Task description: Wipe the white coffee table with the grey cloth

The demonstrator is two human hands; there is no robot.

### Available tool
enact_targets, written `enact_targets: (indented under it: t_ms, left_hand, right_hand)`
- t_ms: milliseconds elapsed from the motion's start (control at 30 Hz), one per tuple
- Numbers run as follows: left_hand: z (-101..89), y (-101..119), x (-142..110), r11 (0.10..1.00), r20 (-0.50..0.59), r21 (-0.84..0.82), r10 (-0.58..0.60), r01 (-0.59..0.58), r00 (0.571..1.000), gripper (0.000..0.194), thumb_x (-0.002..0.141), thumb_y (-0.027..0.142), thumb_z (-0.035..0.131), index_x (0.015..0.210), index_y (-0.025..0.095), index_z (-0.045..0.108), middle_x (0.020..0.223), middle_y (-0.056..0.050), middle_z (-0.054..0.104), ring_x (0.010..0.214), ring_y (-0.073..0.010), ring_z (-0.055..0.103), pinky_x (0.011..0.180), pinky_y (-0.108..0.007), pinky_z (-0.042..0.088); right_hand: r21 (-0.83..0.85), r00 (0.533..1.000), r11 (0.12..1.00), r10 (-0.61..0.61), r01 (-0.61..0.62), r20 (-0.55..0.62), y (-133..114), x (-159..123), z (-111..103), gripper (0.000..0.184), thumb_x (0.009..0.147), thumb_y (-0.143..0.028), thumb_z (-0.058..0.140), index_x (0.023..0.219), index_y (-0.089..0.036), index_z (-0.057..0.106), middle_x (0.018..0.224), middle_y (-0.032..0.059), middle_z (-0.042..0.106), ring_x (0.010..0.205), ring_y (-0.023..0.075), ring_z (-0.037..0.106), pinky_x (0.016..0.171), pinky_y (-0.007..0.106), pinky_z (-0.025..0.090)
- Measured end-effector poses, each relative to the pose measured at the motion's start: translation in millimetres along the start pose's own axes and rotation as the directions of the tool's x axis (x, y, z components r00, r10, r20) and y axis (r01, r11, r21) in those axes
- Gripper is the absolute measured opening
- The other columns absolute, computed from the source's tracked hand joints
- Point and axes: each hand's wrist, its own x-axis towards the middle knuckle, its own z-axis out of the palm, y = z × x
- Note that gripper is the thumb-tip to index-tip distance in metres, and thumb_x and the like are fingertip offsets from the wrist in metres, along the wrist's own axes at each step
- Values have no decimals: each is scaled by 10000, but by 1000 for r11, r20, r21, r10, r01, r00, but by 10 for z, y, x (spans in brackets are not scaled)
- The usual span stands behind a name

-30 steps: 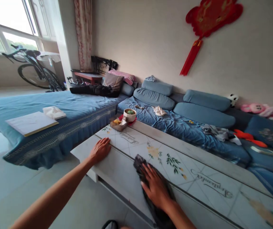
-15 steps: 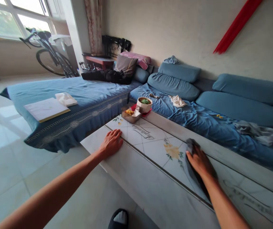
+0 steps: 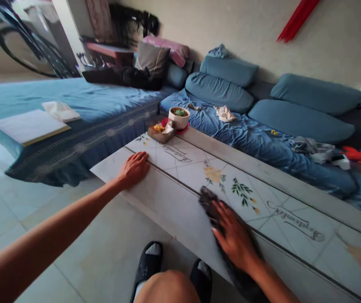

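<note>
My left hand (image 3: 134,169) lies flat on the near left part of the white table (image 3: 164,191), fingers stretched out, holding nothing. Under my right hand (image 3: 232,235) is a dark grey cloth (image 3: 210,200), gripped and pressed against the tabletop near its front edge. Part of the cloth is hidden beneath the palm and forearm. Printed flowers and lettering run along the tabletop's middle strip. At the table's far left end stand a white pot with a green plant (image 3: 179,118) and a brownish clear container (image 3: 162,131) with bits of something in it.
Behind the table runs a blue covered sofa (image 3: 199,113) with a crumpled pale cloth (image 3: 224,113) and grey clothing (image 3: 313,149). Left is a blue daybed (image 3: 104,101) bearing a flat white board (image 3: 30,126) and a tissue pack (image 3: 60,111). My slippered feet are below the table edge.
My right hand has drawn the cloth from the middle strip toward the table's near edge. The left hand stays on the table. The view has tilted down and turned right.
</note>
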Motion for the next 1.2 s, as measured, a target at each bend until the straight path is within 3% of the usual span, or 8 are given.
enact_targets:
  t_ms: [100, 233, 333, 467, 667, 900, 1067, 1200]
  left_hand:
    - [25, -29, 0, 1000, -14, 22, 17, -17, 1000, 603, 1167, 435, 392, 1665, 156, 587, 1779, -184, 552, 1685, -339, 481, 1415, -540, 370]
    - [17, -34, -2, 999, -23, 33, 15, -14, 1000, 589, 1167, 447, 389, 1645, 170, 595, 1762, -166, 571, 1679, -333, 484, 1406, -525, 377]
    - [-3, -23, -1, 999, -31, 32, 10, -9, 999, 582, 1167, 459, 394, 1630, 178, 605, 1751, -164, 581, 1661, -338, 502, 1395, -531, 383]
    - [-56, 19, 1, 1000, -18, 25, -9, 10, 1000, 577, 1155, 450, 404, 1614, 177, 621, 1739, -166, 595, 1646, -331, 523, 1390, -518, 387]
    - [-105, 70, 6, 999, 30, 20, -42, 42, 999, 650, 1156, 444, 341, 1649, 103, 592, 1775, -211, 550, 1688, -341, 474, 1419, -538, 345]
    - [-52, 25, 9, 1000, 20, -8, 3, -2, 1000, 682, 1155, 483, 329, 1662, 99, 574, 1778, -219, 535, 1691, -361, 454, 1415, -549, 332]
    - [-23, -8, 17, 1000, 9, -17, 1, -1, 1000, 666, 1155, 505, 333, 1650, 133, 580, 1769, -202, 540, 1683, -375, 452, 1401, -559, 326]
    - [-57, 17, 15, 1000, 20, -14, -10, 10, 1000, 651, 1157, 502, 347, 1645, 137, 577, 1763, -188, 548, 1675, -358, 455, 1406, -524, 304]
  right_hand:
    - [-70, 982, 984, 158, -166, -102, 748, -314, -182, 747, 1192, -412, 474, 1892, -326, 228, 1836, 84, 498, 1707, 341, 465, 1367, 614, 494]
    - [-100, 940, 939, 317, -330, -125, 1337, 744, -75, 753, 1175, -502, 407, 1855, -184, 352, 1794, 163, 542, 1694, 403, 471, 1391, 634, 438]
    - [-115, 931, 924, 360, -364, -56, 1078, 2030, 107, 745, 1145, -452, 423, 1788, -77, 460, 1816, 207, 498, 1714, 426, 422, 1427, 605, 365]
    - [-76, 965, 964, 258, -254, 53, -76, 3025, 324, 702, 1156, -397, 477, 1743, -14, 510, 1858, 230, 414, 1752, 430, 341, 1466, 578, 259]
    - [132, 960, 974, -209, 186, 186, -1024, 1708, 260, 709, 1165, -448, 580, 1819, -212, 441, 1940, 63, 269, 1811, 332, 214, 1489, 546, 254]
    - [-62, 995, 993, 101, -101, -13, 398, -381, -273, 772, 1193, -406, 478, 1898, -364, 168, 1881, 52, 427, 1742, 302, 407, 1393, 579, 466]
    - [-100, 929, 924, 366, -370, -57, 1156, 668, -176, 764, 1169, -500, 393, 1853, -164, 346, 1820, 170, 504, 1719, 378, 438, 1427, 628, 389]
    - [-162, 889, 878, 457, -451, 0, 827, 2104, -2, 764, 1143, -437, 428, 1774, -6, 448, 1842, 244, 437, 1736, 421, 388, 1458, 581, 308]
